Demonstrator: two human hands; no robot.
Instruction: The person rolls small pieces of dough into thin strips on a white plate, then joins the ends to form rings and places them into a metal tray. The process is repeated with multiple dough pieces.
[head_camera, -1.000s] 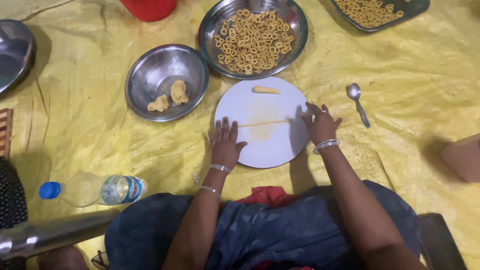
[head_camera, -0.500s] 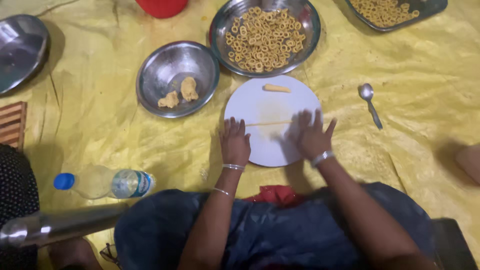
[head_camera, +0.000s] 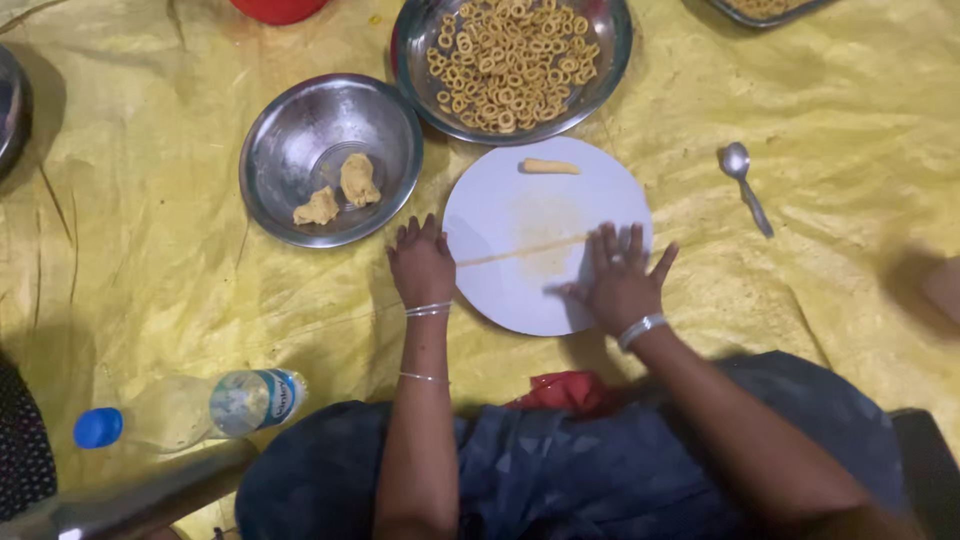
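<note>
A round white board (head_camera: 520, 210) lies on the yellow sheet in front of me. Across it runs a thin, long strand of yellow dough (head_camera: 520, 251). My left hand (head_camera: 422, 262) lies flat over the strand's left end at the board's edge. My right hand (head_camera: 618, 277) presses palm down on its right end, fingers spread. A short stub of dough (head_camera: 550, 167) rests at the far side of the board.
A steel bowl (head_camera: 300, 130) with two dough lumps sits at the upper left. A steel plate (head_camera: 420, 80) behind the board holds several dough rings. A spoon (head_camera: 745, 185) lies to the right, a plastic bottle (head_camera: 190, 405) near my left knee.
The camera view has shifted down and right. Both hands stay flat on the dough strand, sliding over it; the right hand has moved nearer me on the board.
</note>
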